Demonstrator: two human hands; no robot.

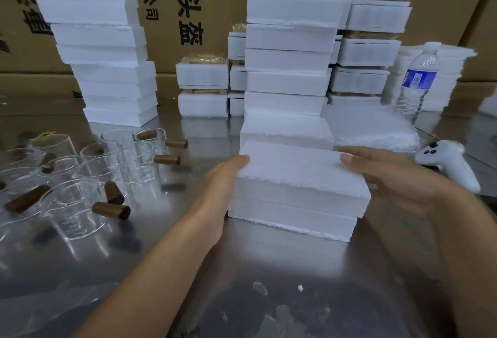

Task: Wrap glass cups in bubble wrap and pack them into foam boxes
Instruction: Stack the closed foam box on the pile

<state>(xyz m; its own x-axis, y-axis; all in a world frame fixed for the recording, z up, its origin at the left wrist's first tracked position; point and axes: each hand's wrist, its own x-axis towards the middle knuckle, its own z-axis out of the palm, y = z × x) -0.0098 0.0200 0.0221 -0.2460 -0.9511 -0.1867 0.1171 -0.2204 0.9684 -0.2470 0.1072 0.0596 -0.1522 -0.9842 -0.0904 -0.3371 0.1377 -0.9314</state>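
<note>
A closed white foam box (298, 192) sits on the steel table (242, 284) in front of me, lid on. My left hand (223, 189) grips its left side, thumb on the lid's top corner. My right hand (395, 176) grips its right side, thumb resting on the lid. Several clear glass cups (80, 176) with brown wooden handles stand at the left. A stack of bubble wrap sheets (376, 130) lies behind the box at the right.
Tall stacks of foam boxes (290, 41) rise behind, with another stack (102, 49) at the left and cardboard cartons (188, 1) beyond. A water bottle (416, 82) and a white controller (451, 162) stand at the right. Foam crumbs litter the near table.
</note>
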